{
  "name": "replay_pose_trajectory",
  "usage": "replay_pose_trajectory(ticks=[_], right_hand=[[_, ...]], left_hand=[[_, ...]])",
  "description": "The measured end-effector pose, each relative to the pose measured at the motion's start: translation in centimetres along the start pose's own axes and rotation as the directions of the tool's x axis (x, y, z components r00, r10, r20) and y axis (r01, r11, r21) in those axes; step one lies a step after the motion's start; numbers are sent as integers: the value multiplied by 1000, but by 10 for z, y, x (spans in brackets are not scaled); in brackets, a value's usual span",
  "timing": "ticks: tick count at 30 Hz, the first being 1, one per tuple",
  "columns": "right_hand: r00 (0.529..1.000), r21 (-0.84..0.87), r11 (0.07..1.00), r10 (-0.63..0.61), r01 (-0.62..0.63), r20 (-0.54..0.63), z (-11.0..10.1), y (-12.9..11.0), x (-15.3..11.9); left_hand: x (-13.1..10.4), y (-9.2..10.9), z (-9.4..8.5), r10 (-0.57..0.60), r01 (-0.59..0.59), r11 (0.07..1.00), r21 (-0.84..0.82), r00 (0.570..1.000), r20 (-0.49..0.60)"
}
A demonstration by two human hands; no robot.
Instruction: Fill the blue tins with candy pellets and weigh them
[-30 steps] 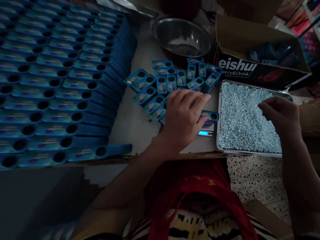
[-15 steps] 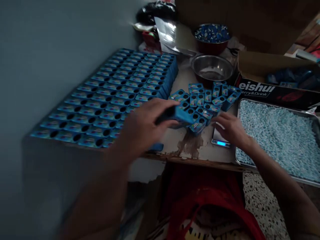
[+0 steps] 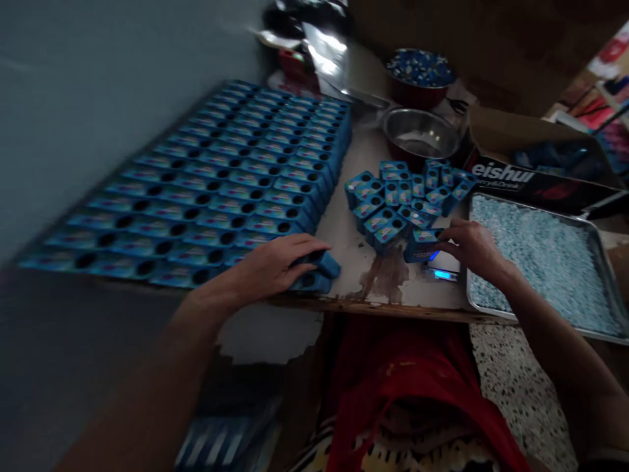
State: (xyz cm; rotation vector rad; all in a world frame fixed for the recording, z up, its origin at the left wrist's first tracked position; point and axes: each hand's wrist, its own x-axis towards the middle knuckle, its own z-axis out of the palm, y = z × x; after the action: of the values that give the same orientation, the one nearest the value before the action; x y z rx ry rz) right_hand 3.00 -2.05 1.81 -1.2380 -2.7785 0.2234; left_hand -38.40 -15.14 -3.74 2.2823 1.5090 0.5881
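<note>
At the near right corner of the box rows, my left hand point(image 3: 282, 263) is closed round a small blue box point(image 3: 328, 263) with a dark round hole. Another blue box point(image 3: 314, 282) lies just below it at the table edge. My right hand point(image 3: 472, 246) pinches the end of a printed blue box point(image 3: 422, 244), held tilted beside a small digital scale point(image 3: 443, 265) with a lit blue display. Neat rows of blue boxes point(image 3: 236, 177) fill the left of the table. Loose blue boxes point(image 3: 390, 226) stand in a cluster between my hands.
A metal tray point(image 3: 472, 295) of pale blue pellets lies on the right. Behind it stands an open carton point(image 3: 531, 177) with blue packs inside. An empty-looking steel bowl point(image 3: 420, 134) and a red bowl point(image 3: 417, 95) with blue wrapped pieces are at the back.
My left hand has moved down with its box to the front edge of the rows. My right hand has drawn a blue box from the cluster towards the scale.
</note>
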Motion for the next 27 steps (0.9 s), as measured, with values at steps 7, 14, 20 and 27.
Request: replay_pose_trajectory(ticks=[7,14,20,27], right_hand=[[969,-57,969,234,-239,-79,3,42,-57],[962,97,968,241,-229,-126,24,45,-67],[960,63,970,242,-236,-142,14,107,-111],[976,-292,956,99,-39,195,32,148,-134]], left_hand=[[-7,19,33,-40,59,975,213,995,-92],[-9,27,36,-92,132,976,171,970,-226],[-15,58,24,-75,172,964,203,907,-414],[38,104,49,107,46,912,407,933,-345]])
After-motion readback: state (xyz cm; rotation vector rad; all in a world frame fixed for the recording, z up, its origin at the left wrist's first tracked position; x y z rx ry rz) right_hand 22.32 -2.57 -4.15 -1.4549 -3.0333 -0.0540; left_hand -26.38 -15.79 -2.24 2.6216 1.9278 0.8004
